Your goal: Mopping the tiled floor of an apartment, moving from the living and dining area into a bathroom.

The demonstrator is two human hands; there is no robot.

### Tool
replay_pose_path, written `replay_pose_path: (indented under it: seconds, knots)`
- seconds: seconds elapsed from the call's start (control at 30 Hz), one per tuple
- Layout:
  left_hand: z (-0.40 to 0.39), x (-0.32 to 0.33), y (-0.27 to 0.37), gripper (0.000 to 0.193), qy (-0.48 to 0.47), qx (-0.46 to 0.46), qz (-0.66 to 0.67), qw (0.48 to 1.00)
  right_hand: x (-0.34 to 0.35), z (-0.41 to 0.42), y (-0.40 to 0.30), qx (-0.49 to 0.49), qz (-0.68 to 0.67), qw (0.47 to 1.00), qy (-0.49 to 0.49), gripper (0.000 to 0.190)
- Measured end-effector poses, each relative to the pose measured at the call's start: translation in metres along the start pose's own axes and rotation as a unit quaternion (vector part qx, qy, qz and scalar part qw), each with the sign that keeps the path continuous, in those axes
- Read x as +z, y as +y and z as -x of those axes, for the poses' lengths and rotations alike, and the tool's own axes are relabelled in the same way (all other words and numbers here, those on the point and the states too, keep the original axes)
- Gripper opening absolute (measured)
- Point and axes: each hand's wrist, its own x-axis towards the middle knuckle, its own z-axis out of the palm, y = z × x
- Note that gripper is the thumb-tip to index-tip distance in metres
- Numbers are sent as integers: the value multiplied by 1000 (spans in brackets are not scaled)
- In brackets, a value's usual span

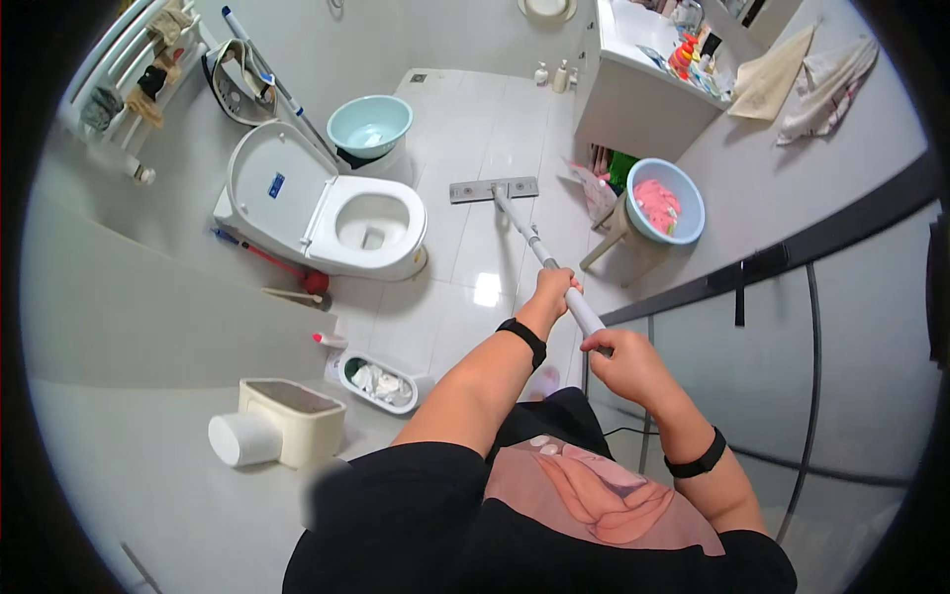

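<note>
My left hand (pixel 555 291) grips the white pole of a flat floor mop (pixel 538 251) partway along its length. Closer to my body, my right hand (pixel 627 365) is closed around the pole's upper end. The mop's wide grey head (pixel 475 191) lies flat on the white tiled floor (pixel 438 312), to the right of the toilet (pixel 371 241). From there the pole slants back toward me. The cleaning pad under the head is hidden. Both wrists wear black bands.
The toilet's lid is raised. Behind it, a light blue basin (pixel 369 122) rests on a bucket. At right, a stool (pixel 616 236) holds another blue basin (pixel 695 209) with pink cloth, below a washbasin cabinet (pixel 646 93). A waste bin (pixel 378 381) and a glass door (pixel 749 386) flank me.
</note>
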Motion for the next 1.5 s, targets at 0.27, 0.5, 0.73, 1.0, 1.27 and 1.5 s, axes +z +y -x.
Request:
replay_pose_path:
  seconds: [0.27, 0.5, 0.73, 1.0, 1.27, 1.5]
  knots:
    - [-85, 47, 71, 12, -16, 23, -12, 1000, -48, -120, -1, -29, 30, 998, -51, 21]
    - [-159, 80, 159, 18, -15, 45, -1, 999, -79, -242, -30, -53, 34, 996, -58, 20]
    - [-218, 118, 240, 26, -13, 25, 50, 998, -115, -346, -65, -77, 76, 991, -79, 20]
    - [-291, 171, 342, 27, -27, 7, 66, 997, -158, -471, -109, -54, 103, 989, -87, 19]
    - [-350, 201, 431, 29, -170, -12, 33, 985, -233, -573, -148, 25, 28, 996, -80, 22]
    - [-395, 234, 580, 8, 1, 137, -176, 975, -331, -641, -183, 33, -4, 997, -68, 24]
